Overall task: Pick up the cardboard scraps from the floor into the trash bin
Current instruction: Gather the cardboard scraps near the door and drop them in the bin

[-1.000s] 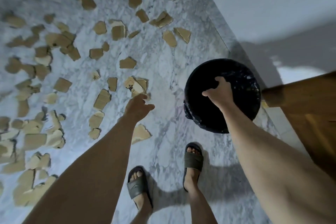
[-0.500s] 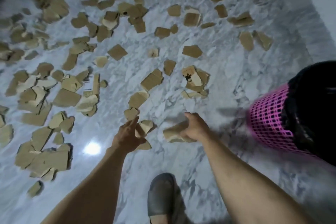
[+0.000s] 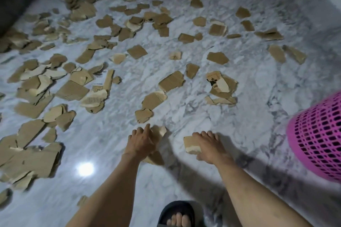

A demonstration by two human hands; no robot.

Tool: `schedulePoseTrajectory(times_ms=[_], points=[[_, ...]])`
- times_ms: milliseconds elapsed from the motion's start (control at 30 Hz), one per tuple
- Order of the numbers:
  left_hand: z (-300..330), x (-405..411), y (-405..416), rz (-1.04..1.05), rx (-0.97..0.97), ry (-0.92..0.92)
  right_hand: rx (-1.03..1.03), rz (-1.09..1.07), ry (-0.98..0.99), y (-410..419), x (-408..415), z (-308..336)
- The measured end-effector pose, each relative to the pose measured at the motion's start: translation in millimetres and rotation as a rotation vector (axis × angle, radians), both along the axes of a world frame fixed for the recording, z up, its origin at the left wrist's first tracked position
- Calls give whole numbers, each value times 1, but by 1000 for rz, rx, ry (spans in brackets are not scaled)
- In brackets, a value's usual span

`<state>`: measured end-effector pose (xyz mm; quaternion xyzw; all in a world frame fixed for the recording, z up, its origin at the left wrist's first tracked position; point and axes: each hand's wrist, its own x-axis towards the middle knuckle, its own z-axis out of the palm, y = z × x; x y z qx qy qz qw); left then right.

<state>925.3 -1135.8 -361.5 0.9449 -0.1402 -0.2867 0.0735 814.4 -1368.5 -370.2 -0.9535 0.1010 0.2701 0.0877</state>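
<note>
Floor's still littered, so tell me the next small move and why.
Probably close both hands and lift: the right hand already covers a cardboard scrap, the left hand lies on another scrap, and the pink trash bin stands just to the right.

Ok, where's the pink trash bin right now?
In the head view, the pink trash bin sits at the right edge on the marble floor, just right of the right hand.

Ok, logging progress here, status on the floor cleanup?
Left hand on a scrap, right hand closed on another. Pink bin at right. Dozens of scraps on the floor.
</note>
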Motion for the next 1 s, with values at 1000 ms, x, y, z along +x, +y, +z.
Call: schedulePoseTrajectory(times_ms=[1000], points=[[62, 1, -18, 325, -237, 208, 785, -1057, -204, -46, 5, 97]])
